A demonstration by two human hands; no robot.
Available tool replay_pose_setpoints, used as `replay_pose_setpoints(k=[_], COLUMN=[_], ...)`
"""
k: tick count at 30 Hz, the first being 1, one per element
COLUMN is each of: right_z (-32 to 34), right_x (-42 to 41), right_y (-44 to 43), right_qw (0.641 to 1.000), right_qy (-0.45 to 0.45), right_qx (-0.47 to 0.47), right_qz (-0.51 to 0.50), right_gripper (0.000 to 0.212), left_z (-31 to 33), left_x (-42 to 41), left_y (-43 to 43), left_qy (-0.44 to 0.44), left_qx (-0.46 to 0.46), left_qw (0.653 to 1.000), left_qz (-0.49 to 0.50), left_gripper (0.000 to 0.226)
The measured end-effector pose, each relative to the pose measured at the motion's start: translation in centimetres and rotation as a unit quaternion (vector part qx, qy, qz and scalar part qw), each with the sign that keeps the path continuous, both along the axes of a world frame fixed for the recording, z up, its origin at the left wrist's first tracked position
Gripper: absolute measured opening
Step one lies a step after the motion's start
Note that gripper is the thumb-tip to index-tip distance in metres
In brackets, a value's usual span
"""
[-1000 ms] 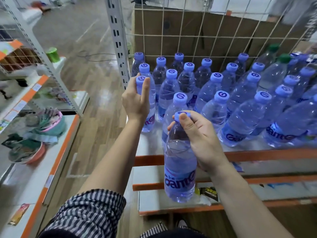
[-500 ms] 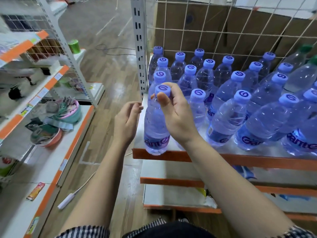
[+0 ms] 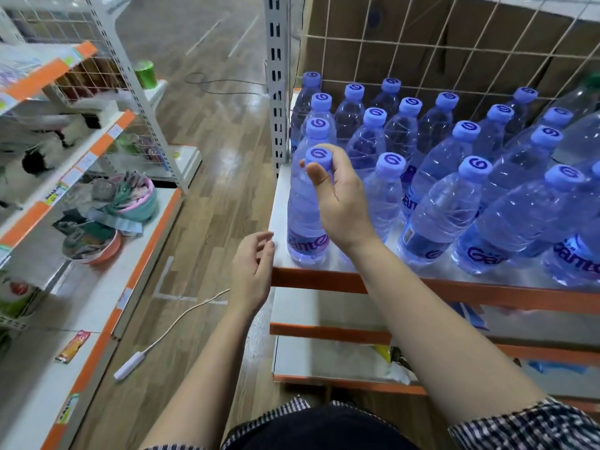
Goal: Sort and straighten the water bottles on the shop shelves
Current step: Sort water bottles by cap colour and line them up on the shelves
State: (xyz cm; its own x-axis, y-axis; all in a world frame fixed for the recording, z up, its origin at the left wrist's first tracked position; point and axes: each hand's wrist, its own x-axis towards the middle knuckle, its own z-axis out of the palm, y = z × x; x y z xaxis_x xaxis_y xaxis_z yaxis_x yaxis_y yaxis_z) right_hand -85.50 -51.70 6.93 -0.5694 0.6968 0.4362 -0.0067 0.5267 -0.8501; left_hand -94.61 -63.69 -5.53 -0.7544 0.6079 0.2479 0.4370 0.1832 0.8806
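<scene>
Several clear water bottles with blue caps stand in rows on the top shelf, which has an orange front edge. One bottle stands upright at the shelf's front left corner. My right hand pinches its neck just under the cap with thumb and fingers. My left hand hangs beside the shelf's left front corner, fingers loosely curled, holding nothing. Bottles at the right lean forward.
A white perforated upright and a wire grid back panel bound the shelf. Lower shelves sit beneath. A second shelf unit with bowls and goods stands at the left across a wooden-floor aisle with a white cable.
My right hand carried the bottle up from below and stood it at the shelf's front left corner. My left hand let go of another bottle's cap and dropped beside the shelf edge.
</scene>
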Motion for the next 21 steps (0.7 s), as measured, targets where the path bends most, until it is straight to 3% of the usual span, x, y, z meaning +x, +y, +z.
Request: replay_pose_setpoints(k=[8,14,19,21], right_z=[-0.5,-2.8,-5.7,-6.6], right_x=[0.9,4.7,10.4,12.9], right_y=[-0.9,-2.9,-4.3,-3.7], right_qw=[0.998,0.997,0.995,0.991], right_qy=[-0.031,-0.069,-0.053,-0.082], right_qx=[0.057,0.039,-0.048,-0.038], right_qz=[-0.016,-0.02,-0.064,-0.099], right_gripper=[0.043,0.053,0.036,0.028], left_z=[0.6,1.9,4.2,4.5], left_x=[0.6,2.2,5.8,7.8], left_y=[-0.9,-1.8,-1.0,0.1], left_qy=[0.049,0.186,0.281,0.285], left_qx=[-0.019,-0.03,-0.022,-0.009], left_qw=[0.998,0.982,0.958,0.954], left_qz=[-0.018,-0.02,-0.048,-0.086], left_gripper=[0.03,0.023,0.024,0.024])
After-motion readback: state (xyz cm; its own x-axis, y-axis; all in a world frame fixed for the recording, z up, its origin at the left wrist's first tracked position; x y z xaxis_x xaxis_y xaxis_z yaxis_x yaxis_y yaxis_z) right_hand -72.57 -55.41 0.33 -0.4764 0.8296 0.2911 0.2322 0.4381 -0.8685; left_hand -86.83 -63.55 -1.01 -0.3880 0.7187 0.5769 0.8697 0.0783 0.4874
